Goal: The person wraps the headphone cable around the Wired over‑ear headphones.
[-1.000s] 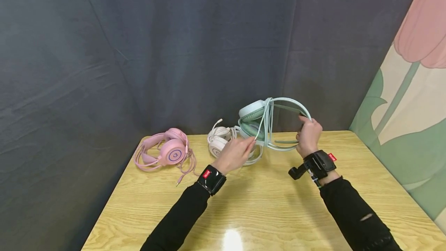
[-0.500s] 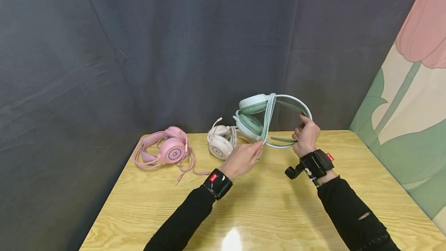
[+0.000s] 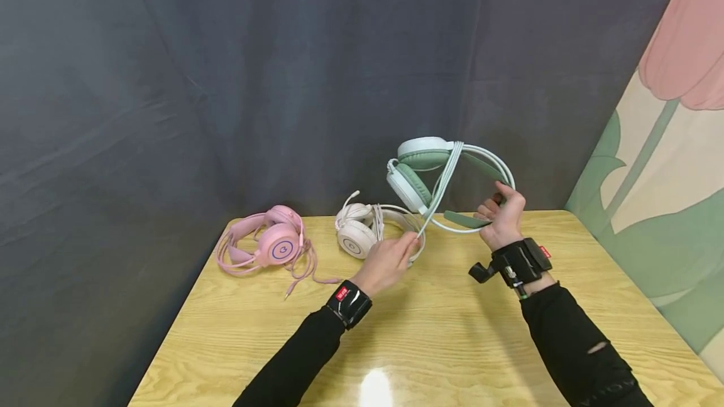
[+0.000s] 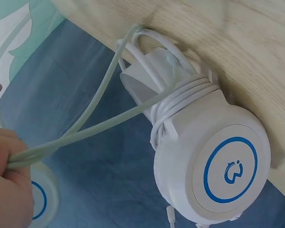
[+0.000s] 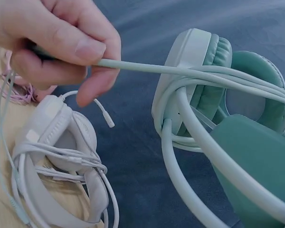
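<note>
You hold the mint-green over-ear headphones (image 3: pixel 421 160) up above the back of the pale wooden desk (image 3: pixel 441 344), the fingers of your right hand (image 3: pixel 505 218) curled round their green padded headband (image 5: pixel 259 147), ear cups towards your left. Your left hand (image 3: pixel 390 261) pinches the thin mint-green cable (image 5: pixel 147 68), looped round the headphones, between thumb and fingers. Just beyond that hand lie white over-ear headphones (image 3: pixel 356 237) with wound cable, then glossy pink over-ear headphones (image 3: pixel 283 247) farther left, before a dark blue-grey cloth curtain (image 3: pixel 339 80).
</note>
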### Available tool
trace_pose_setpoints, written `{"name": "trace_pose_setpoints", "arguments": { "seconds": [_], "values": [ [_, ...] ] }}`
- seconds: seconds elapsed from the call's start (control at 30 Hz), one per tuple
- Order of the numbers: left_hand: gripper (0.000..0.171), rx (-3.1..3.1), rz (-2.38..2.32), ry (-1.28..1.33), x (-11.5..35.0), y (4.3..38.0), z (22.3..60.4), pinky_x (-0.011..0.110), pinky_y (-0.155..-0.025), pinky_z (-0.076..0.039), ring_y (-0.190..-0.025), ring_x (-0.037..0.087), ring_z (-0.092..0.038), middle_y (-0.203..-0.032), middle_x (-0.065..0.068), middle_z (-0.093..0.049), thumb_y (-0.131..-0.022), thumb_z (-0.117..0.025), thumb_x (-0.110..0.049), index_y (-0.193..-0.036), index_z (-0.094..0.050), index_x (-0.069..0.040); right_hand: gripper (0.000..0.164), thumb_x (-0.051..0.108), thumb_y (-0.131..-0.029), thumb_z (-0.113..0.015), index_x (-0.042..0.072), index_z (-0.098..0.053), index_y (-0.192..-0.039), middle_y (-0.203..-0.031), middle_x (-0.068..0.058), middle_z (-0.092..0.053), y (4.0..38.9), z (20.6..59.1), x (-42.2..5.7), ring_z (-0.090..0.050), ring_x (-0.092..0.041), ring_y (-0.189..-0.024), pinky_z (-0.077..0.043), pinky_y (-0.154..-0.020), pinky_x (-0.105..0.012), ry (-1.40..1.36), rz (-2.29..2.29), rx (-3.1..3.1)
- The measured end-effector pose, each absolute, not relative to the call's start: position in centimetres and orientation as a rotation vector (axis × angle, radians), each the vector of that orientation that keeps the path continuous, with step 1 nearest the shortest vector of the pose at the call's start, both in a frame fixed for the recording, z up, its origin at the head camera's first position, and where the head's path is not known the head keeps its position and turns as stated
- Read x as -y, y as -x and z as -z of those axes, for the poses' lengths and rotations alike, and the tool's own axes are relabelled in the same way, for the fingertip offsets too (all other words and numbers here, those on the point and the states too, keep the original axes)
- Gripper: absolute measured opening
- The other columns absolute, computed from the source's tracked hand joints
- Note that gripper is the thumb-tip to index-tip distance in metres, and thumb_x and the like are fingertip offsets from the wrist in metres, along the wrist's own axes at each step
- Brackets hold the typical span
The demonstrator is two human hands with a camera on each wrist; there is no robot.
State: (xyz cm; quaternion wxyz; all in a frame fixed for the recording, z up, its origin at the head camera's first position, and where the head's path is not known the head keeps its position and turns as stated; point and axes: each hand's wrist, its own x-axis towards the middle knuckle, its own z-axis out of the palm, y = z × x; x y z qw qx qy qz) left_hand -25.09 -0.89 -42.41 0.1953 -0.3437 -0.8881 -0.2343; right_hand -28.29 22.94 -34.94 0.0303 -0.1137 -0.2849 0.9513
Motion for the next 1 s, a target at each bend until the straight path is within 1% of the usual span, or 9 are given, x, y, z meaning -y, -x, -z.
{"name": "trace_pose_setpoints", "arguments": {
  "seconds": [0.13,0.23,0.4,0.57,0.7,0.8,0.93,1.0],
  "values": [
    [0.020,2.495,0.702,0.943,1.26,25.03,42.37,0.030,-0.059,-0.045,-0.065,0.012,-0.056,-0.070,-0.007,-0.054,-0.107,-0.039,-0.026,-0.106,-0.057,-0.018,0.037,0.019,-0.098,-0.050,0.012,-0.039,-0.064,-0.045,0.003,-0.027,28.33,35.02,-23.16,-0.024,-0.012,-0.034,-0.020,-0.038,-0.025,0.405,-3.036,0.710],
    [0.020,2.487,0.742,0.946,1.36,24.96,42.36,0.030,-0.060,-0.045,-0.066,0.012,-0.056,-0.074,-0.006,-0.055,-0.106,-0.040,-0.025,-0.106,-0.058,-0.016,0.036,0.018,-0.098,-0.051,0.010,-0.040,-0.064,-0.049,0.003,-0.027,28.39,35.06,-23.22,-0.025,-0.012,-0.034,-0.021,-0.038,-0.025,0.462,-3.096,0.574],
    [0.020,2.452,0.761,0.956,1.29,24.94,42.45,0.028,-0.056,-0.042,-0.061,0.012,-0.052,-0.067,-0.005,-0.046,-0.105,-0.043,-0.022,-0.106,-0.060,-0.013,0.039,0.020,-0.100,-0.047,0.010,-0.038,-0.063,-0.054,0.004,-0.025,28.44,35.07,-23.32,-0.026,-0.012,-0.034,-0.023,-0.036,-0.025,0.503,-3.140,0.517],
    [0.017,2.447,0.684,0.985,1.05,24.79,42.27,0.027,-0.056,-0.041,-0.061,0.010,-0.051,-0.064,-0.008,-0.043,-0.105,-0.043,-0.024,-0.103,-0.058,-0.016,0.038,0.020,-0.100,-0.047,0.010,-0.039,-0.064,-0.055,0.004,-0.025,28.48,35.01,-23.49,-0.026,-0.013,-0.036,-0.023,-0.037,-0.025,0.498,-3.160,0.504],
    [0.012,2.442,0.665,0.964,1.16,24.68,42.16,0.030,-0.056,-0.044,-0.062,0.011,-0.056,-0.066,-0.007,-0.050,-0.104,-0.046,-0.021,-0.104,-0.058,-0.017,0.037,0.020,-0.100,-0.046,0.010,-0.039,-0.065,-0.054,0.003,-0.026,28.55,34.93,-23.58,-0.025,-0.013,-0.036,-0.022,-0.038,-0.025,0.498,-3.166,0.518],
    [0.013,2.442,0.693,0.936,1.39,24.67,42.10,0.031,-0.057,-0.046,-0.064,0.012,-0.057,-0.070,-0.006,-0.053,-0.104,-0.047,-0.018,-0.109,-0.059,-0.016,0.038,0.020,-0.100,-0.045,0.010,-0.038,-0.065,-0.054,0.003,-0.026,28.62,34.89,-23.65,-0.026,-0.013,-0.036,-0.022,-0.039,-0.025,0.498,-3.160,0.537],
    [0.018,2.461,0.718,0.953,1.44,24.79,42.16,0.030,-0.058,-0.044,-0.065,0.012,-0.055,-0.070,-0.004,-0.052,-0.105,-0.043,-0.021,-0.110,-0.059,-0.015,0.037,0.020,-0.100,-0.045,0.010,-0.039,-0.065,-0.055,0.003,-0.027,28.69,34.87,-23.83,-0.025,-0.013,-0.036,-0.022,-0.038,-0.025,0.511,-3.170,0.521],
    [0.021,2.482,0.748,0.950,1.47,24.87,42.28,0.030,-0.063,-0.048,-0.071,0.014,-0.061,-0.076,-0.003,-0.059,-0.106,-0.040,-0.023,-0.112,-0.060,-0.015,0.037,0.020,-0.100,-0.046,0.010,-0.039,-0.065,-0.057,0.003,-0.028,28.74,34.87,-23.93,-0.025,-0.013,-0.037,-0.023,-0.038,-0.025,0.524,-3.190,0.480]
  ]
}}
